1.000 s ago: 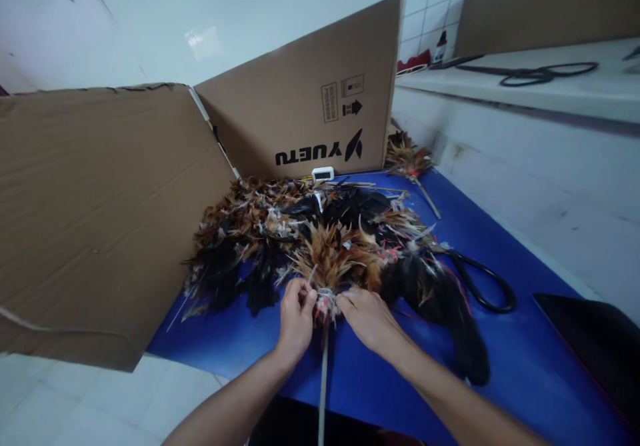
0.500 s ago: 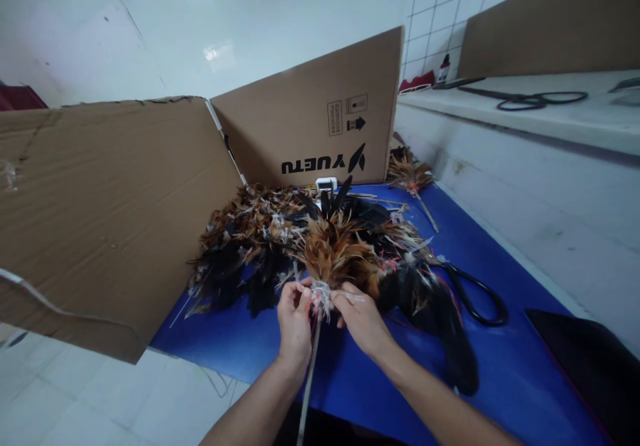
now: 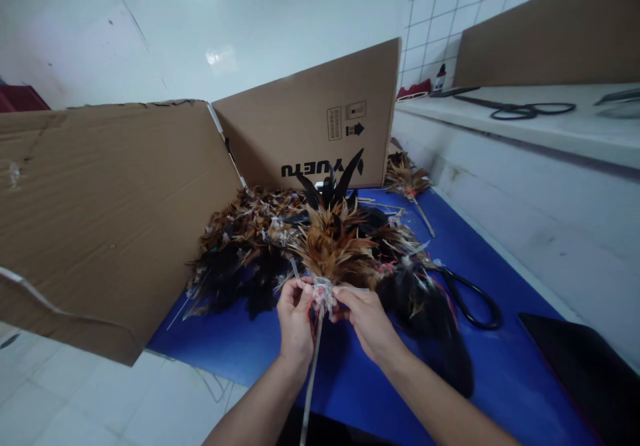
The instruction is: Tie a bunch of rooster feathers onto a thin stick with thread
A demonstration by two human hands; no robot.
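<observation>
A feather duster [image 3: 334,239] of brown and black feathers on a thin pale stick [image 3: 311,379] is tilted up off the blue table [image 3: 500,379]. My left hand [image 3: 295,323] pinches its bound neck, wrapped in white string, from the left. My right hand [image 3: 365,319] grips the same neck from the right, fingers on the string. Behind it lies a heap of loose brown and black feather bundles [image 3: 245,246].
Cardboard sheets stand at the left [image 3: 100,213] and the back [image 3: 320,119]. Black scissors [image 3: 470,296] lie right of the feathers, a dark flat object [image 3: 585,359] at the right edge. Another small duster [image 3: 407,179] lies near the back. More scissors [image 3: 525,108] rest on the white ledge.
The duster's head has been raised off the table and tilted upright, its black tip feathers now in front of the box lettering. Both hands stayed on its neck.
</observation>
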